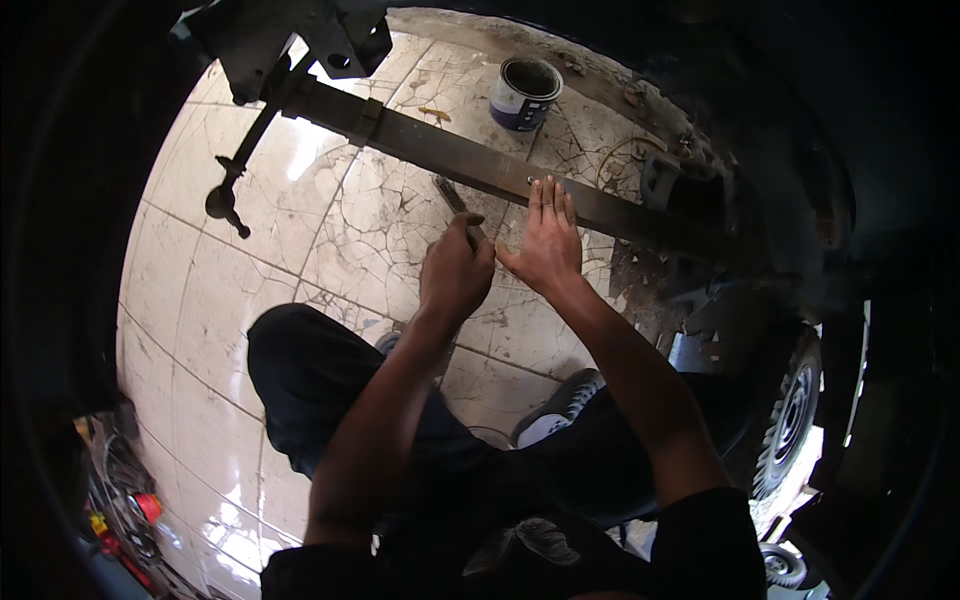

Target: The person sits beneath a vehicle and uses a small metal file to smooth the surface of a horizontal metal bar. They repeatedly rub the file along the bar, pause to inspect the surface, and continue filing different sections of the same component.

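Observation:
My left hand (457,268) is closed around the handle of a narrow brush (450,195). The brush's dark head points away from me, up toward the near edge of a long steel beam (445,148). Whether its bristles are wire or hair I cannot tell. Stretched out fairly straight, the fingers of my right hand (548,245) rest with their tips on the beam, beside a small shiny spot. The thumb of that hand reaches toward my left hand, close to the brush's handle end. Nothing shows in my right hand.
Beyond the beam stands an open paint can (524,95) with a stained rim. A dark bracket (300,50) and a ball-ended rod (222,195) sit at the beam's left end. Vehicle parts crowd the right, with a tyre (790,410). Cracked tiles (215,260) cover the floor.

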`<move>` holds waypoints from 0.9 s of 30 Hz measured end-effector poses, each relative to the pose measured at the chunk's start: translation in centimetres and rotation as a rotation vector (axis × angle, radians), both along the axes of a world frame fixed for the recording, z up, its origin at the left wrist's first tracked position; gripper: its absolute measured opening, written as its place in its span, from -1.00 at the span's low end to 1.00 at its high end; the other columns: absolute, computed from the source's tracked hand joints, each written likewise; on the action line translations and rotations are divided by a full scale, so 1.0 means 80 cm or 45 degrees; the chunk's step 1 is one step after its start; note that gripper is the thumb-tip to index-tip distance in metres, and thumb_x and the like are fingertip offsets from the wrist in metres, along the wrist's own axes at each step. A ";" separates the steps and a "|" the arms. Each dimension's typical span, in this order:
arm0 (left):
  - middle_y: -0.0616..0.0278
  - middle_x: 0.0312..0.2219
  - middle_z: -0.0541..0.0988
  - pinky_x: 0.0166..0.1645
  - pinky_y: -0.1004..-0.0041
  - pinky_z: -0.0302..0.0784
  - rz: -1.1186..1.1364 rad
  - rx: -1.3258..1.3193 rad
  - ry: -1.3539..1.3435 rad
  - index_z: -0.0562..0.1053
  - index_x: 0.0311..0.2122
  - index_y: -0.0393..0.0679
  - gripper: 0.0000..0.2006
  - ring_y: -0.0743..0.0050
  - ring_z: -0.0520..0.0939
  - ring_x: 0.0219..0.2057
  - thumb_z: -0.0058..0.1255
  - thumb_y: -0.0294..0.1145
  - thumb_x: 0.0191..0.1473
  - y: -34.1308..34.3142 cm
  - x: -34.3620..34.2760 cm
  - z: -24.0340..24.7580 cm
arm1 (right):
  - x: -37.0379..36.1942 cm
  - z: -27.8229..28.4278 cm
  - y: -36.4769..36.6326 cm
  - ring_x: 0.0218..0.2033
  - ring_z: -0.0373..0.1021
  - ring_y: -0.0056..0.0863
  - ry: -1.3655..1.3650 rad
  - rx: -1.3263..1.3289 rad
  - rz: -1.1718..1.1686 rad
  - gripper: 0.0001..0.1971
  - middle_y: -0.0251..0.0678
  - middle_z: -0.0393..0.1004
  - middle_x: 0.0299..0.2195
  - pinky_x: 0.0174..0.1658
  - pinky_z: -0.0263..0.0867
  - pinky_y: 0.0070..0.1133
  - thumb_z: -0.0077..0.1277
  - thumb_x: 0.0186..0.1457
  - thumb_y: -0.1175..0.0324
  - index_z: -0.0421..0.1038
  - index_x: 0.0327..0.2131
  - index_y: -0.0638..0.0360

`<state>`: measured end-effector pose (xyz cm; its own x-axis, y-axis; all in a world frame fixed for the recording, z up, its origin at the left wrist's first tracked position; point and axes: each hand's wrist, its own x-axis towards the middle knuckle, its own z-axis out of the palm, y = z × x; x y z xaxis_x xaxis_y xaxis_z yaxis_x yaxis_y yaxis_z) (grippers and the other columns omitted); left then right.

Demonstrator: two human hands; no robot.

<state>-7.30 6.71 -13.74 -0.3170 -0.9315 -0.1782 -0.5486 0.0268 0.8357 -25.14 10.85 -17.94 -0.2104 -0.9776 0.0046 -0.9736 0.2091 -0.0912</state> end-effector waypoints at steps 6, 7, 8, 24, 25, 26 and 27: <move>0.04 -0.40 0.72 -0.17 0.20 0.60 -0.031 -0.047 0.067 0.52 0.11 -0.18 -0.67 0.12 0.76 -0.33 0.12 -0.31 0.29 -0.005 0.001 0.005 | 0.005 -0.010 -0.004 0.58 -0.22 0.02 -0.021 -0.102 -0.041 0.20 0.23 -0.15 0.53 0.60 -0.31 -0.22 0.24 0.10 -0.17 -0.18 0.49 0.50; 0.04 -0.40 0.73 -0.16 0.21 0.61 -0.029 -0.053 0.080 0.52 0.11 -0.19 -0.67 0.12 0.76 -0.33 0.12 -0.31 0.29 -0.003 0.000 0.009 | 0.006 -0.014 -0.005 0.58 -0.21 0.01 0.004 -0.108 -0.040 0.20 0.22 -0.15 0.53 0.60 -0.31 -0.22 0.25 0.09 -0.17 -0.18 0.49 0.49; 0.03 -0.39 0.73 -0.16 0.22 0.61 -0.026 -0.058 0.093 0.53 0.11 -0.19 -0.67 0.13 0.76 -0.33 0.13 -0.31 0.29 0.001 -0.001 0.013 | 0.006 -0.017 -0.006 0.58 -0.21 0.00 0.028 -0.114 -0.039 0.20 0.21 -0.15 0.53 0.60 -0.31 -0.22 0.25 0.09 -0.17 -0.18 0.49 0.49; -0.05 -0.33 0.75 -0.10 0.21 0.64 -0.071 -0.056 0.088 0.64 -0.03 -0.18 -0.72 0.05 0.79 -0.26 0.17 -0.23 0.28 0.012 -0.008 0.055 | -0.037 0.007 -0.029 0.57 -0.14 0.01 0.002 -0.021 0.072 0.17 0.20 -0.08 0.52 0.60 -0.25 -0.26 0.26 0.01 -0.03 -0.15 0.49 0.45; -0.05 -0.33 0.75 -0.11 0.22 0.64 -0.077 -0.066 0.093 0.64 -0.03 -0.18 -0.72 0.05 0.80 -0.26 0.17 -0.23 0.28 0.013 -0.010 0.064 | -0.038 0.005 -0.034 0.57 -0.14 0.01 -0.017 -0.035 0.050 0.17 0.20 -0.08 0.52 0.59 -0.24 -0.26 0.27 0.00 -0.02 -0.14 0.49 0.45; -0.06 -0.33 0.75 -0.10 0.22 0.65 -0.104 -0.069 0.106 0.64 -0.04 -0.19 -0.72 0.06 0.80 -0.26 0.17 -0.23 0.28 0.014 -0.012 0.071 | -0.038 0.002 -0.038 0.57 -0.14 0.00 -0.036 -0.050 0.028 0.17 0.20 -0.08 0.52 0.59 -0.24 -0.26 0.27 0.00 -0.02 -0.14 0.49 0.45; -0.06 -0.32 0.75 -0.10 0.22 0.65 -0.132 -0.073 0.119 0.64 -0.04 -0.20 -0.72 0.06 0.80 -0.26 0.17 -0.23 0.28 0.017 -0.014 0.077 | -0.039 0.000 -0.039 0.57 -0.13 0.00 -0.054 -0.064 0.005 0.17 0.19 -0.08 0.52 0.59 -0.23 -0.26 0.28 -0.01 -0.01 -0.13 0.49 0.45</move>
